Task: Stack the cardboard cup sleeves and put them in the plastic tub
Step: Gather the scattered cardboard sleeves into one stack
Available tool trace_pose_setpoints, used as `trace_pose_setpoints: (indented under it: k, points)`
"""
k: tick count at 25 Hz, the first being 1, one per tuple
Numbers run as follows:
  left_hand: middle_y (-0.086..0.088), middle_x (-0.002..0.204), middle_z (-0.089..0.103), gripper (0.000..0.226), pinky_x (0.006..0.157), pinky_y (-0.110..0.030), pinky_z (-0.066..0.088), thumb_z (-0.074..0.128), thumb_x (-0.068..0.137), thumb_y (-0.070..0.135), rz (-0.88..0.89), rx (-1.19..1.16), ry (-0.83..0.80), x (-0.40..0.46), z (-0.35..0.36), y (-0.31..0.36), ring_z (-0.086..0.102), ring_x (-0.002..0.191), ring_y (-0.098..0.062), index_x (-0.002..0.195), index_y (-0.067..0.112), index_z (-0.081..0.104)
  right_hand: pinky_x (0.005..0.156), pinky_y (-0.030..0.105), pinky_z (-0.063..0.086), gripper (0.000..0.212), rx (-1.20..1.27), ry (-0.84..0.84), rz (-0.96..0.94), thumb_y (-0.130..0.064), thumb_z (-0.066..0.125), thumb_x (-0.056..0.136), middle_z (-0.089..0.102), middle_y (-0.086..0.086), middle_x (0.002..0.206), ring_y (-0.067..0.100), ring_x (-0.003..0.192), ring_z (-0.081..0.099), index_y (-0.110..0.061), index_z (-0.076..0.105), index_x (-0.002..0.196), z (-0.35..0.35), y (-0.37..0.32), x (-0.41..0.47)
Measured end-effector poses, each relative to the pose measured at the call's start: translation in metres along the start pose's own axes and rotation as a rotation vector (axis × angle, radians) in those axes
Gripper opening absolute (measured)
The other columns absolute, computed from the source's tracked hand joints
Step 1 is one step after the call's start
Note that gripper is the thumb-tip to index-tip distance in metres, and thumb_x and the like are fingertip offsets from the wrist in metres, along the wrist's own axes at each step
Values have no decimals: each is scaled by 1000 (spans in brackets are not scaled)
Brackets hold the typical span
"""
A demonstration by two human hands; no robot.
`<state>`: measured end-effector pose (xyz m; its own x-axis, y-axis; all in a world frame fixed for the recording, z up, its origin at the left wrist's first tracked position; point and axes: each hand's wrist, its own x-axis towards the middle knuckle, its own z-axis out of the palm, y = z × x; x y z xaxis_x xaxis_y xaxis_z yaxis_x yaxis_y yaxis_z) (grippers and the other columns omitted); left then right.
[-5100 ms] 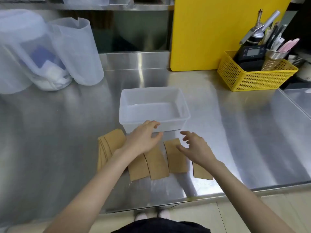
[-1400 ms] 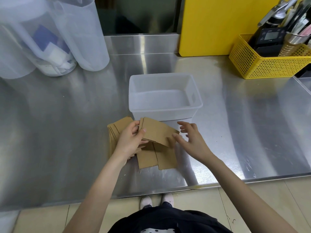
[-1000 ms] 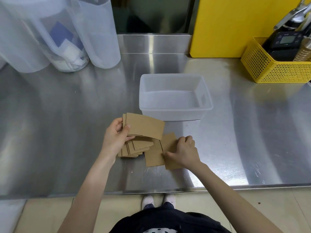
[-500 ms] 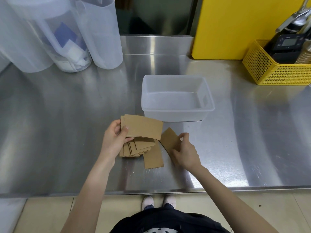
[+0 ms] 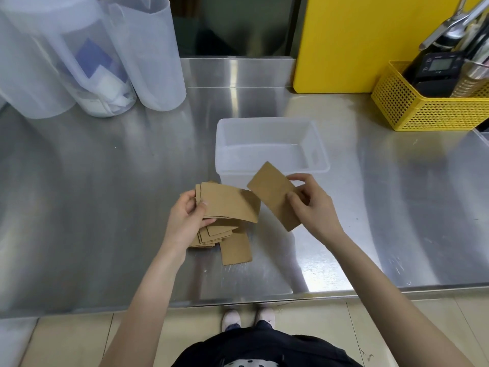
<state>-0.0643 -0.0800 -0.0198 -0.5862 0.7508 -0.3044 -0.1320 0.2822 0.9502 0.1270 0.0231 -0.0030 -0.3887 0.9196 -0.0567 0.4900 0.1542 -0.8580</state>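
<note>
- Standing at the brushed stainless-steel counter (image 5: 79,181), we hold flat brown cardboard cup sleeves in both bare hands, above the counter and just in front of the tub.
- Our left hand (image 5: 189,218) pinches a small stack of brown cardboard sleeves (image 5: 229,203) by its left end, thumb on top and fingers beneath; how many it holds we cannot tell.
- Our right hand (image 5: 313,207) grips 1 single brown cardboard sleeve (image 5: 272,194) by its right end, thumb on the upper face, with the sleeve tilted so its far corner overlaps the tub's near wall in our view.
- The single sleeve and the held stack sit just beside each other, their edges close; whether they touch we cannot tell.
- Under the left hand, a loose fanned pile of brown sleeves (image 5: 211,235) lies on the counter, and 1 lone flat sleeve (image 5: 235,249) lies beside it, partly overlapped by it.
- The translucent white rectangular plastic tub (image 5: 270,123) stands upright behind the sleeves, with no sleeves inside it.
- At the back left stand tall translucent plastic pitchers (image 5: 148,54); at the back right, a yellow perforated plastic basket (image 5: 423,112) holds a black digital device (image 5: 436,67), and a yellow board (image 5: 352,43) leans upright behind the tub.
</note>
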Motion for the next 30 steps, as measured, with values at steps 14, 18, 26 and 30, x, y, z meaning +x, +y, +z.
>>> trace_pose_setpoints:
  k: [14, 18, 26, 30]
  points:
    - [2, 104, 63, 37, 63, -13, 56, 48, 89, 10, -6, -73, -71, -12, 6, 3, 62, 88, -9, 126, 8, 43, 64, -7, 34, 29, -138, -195, -147, -14, 54, 85, 52, -1, 95, 10, 82, 50, -21, 57, 113, 35, -22, 5]
    - [-7, 117, 58, 42, 60, -12, 55, 48, 88, 7, -2, -32, -49, -12, 4, 1, 60, 96, -19, 129, 5, 39, 63, 2, 37, 28, -182, -193, -201, -17, 55, 86, 45, -3, 93, 9, 83, 48, -20, 57, 114, 41, -24, 7]
    - [-6, 113, 59, 27, 59, -9, 54, 46, 89, 4, 28, -95, 176, -9, -21, -2, 58, 84, -4, 116, 6, 46, 65, 1, 38, 30, -121, -161, 24, -27, 41, 94, 48, 9, 116, 5, 77, 52, -11, 52, 117, 48, -5, 7]
    - [-5, 113, 59, 23, 59, -8, 53, 46, 89, 4, 29, -103, 234, -11, -30, -4, 59, 85, -5, 111, 12, 48, 94, 39, 43, 47, -495, -395, 166, -37, 51, 87, 46, 19, 125, 35, 114, 49, -5, 42, 121, 72, 22, -3]
